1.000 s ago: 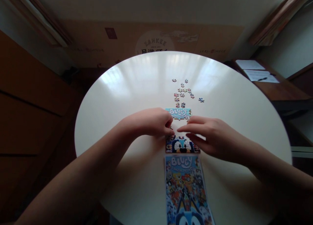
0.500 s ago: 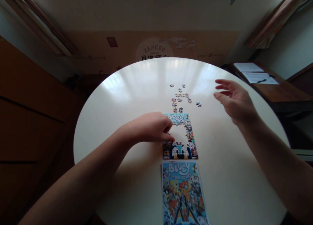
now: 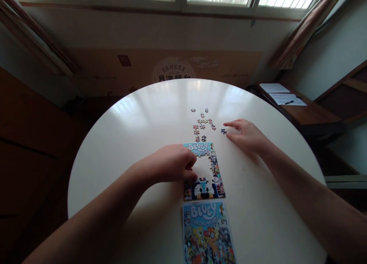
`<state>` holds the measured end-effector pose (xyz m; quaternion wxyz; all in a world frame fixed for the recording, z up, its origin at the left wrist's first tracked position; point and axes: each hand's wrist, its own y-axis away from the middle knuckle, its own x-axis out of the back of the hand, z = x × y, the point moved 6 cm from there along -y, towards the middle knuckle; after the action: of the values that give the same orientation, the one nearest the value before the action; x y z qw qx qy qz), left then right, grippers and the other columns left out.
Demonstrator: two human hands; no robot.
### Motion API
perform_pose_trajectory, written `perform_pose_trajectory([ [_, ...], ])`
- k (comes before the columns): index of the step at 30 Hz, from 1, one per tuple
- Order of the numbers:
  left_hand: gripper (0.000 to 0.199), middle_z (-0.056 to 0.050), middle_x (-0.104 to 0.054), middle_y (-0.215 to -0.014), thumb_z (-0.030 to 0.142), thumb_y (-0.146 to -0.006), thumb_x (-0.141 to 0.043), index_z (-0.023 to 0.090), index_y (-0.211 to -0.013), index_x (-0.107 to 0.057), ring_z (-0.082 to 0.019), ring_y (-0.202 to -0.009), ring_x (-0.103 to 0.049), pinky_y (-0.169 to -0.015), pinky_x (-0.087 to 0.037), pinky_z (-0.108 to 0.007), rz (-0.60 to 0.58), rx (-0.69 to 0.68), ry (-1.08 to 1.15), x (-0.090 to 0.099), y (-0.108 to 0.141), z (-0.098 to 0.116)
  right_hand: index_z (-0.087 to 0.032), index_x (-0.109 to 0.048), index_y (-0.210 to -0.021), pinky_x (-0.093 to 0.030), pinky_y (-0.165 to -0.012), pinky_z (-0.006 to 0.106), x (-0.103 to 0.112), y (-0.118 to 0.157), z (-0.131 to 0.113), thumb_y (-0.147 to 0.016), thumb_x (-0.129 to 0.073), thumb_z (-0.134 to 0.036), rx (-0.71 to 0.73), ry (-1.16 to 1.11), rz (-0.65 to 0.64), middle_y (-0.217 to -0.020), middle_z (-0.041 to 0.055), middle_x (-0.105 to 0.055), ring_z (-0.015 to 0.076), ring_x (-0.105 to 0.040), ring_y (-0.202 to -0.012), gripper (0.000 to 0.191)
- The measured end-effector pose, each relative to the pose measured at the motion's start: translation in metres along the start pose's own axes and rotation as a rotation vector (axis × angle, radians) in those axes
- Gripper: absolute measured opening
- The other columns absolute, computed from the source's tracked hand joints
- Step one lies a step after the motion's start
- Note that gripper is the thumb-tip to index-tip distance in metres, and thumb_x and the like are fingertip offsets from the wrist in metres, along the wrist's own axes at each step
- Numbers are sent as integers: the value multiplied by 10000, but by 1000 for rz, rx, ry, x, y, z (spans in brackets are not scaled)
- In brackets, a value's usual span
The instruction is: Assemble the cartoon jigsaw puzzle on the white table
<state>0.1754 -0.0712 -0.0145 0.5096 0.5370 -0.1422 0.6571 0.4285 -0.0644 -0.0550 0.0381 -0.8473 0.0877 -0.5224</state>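
A partly filled jigsaw puzzle (image 3: 218, 180) lies on the white round table, with a bare gap in its middle. Over its left side rests my left hand (image 3: 174, 163), fingers curled inward and thumb tucked near the gap; whatever they hold or press is hidden. Farther right, my right hand (image 3: 249, 137) has thumb and fingers spread apart. Its fingertips are right beside a dark blue puzzle piece (image 3: 223, 131), with nothing visibly gripped. Several loose puzzle pieces (image 3: 202, 126) are scattered beyond the puzzle's top edge.
A printed Bluey picture sheet (image 3: 208, 233) lies just below the puzzle on the white table (image 3: 120, 141). At the right stands a brown side table (image 3: 304, 114) with papers (image 3: 282, 99) and a pen (image 3: 289, 102). A cardboard panel (image 3: 226, 67) leans against the wall.
My right hand has moved left and down to the dark blue piece. My left hand stays over the puzzle's left side. The view has tilted up, bringing the windows into sight.
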Motion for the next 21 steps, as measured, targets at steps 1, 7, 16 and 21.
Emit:
perform_pose_trajectory([
  [1, 270, 8, -574, -641, 385, -798, -683, 196, -644, -568, -119, -556, -427, -511, -277, -274, 1, -6, -3, 0, 0, 0, -251, -735, -1210, -481, -1047, 493, 0, 0, -1, -844, -635, -315, 7, 18, -5, -1223, 110, -672, 311, -615, -1153, 385],
  [7, 313, 10, -551, -613, 382, -837, -655, 189, -624, -530, -112, -537, -411, -506, -266, -274, 24, -28, 8, 3, 1, 0, -293, -784, -1096, -480, -1031, 517, 0, 2, -8, -872, -629, -354, 50, 74, -30, -1199, 103, -675, 316, -616, -1127, 280],
  [16, 368, 20, -481, -556, 395, -903, -573, 187, -617, -471, -98, -499, -351, -505, -234, -278, 152, -52, 22, 11, -2, -10, -290, -813, -968, -513, -991, 507, 0, 6, -13, -849, -612, -212, 123, -26, -109, -1147, 75, -711, 286, -647, -1061, 246],
  [21, 347, 16, -493, -571, 403, -897, -577, 191, -636, -487, -99, -501, -359, -500, -234, -281, 178, -26, 51, 11, -5, -22, -271, -780, -1057, -537, -961, 442, 11, 11, -19, -802, -534, -82, 110, -102, -46, -1147, 49, -732, 237, -674, -1034, 401],
])
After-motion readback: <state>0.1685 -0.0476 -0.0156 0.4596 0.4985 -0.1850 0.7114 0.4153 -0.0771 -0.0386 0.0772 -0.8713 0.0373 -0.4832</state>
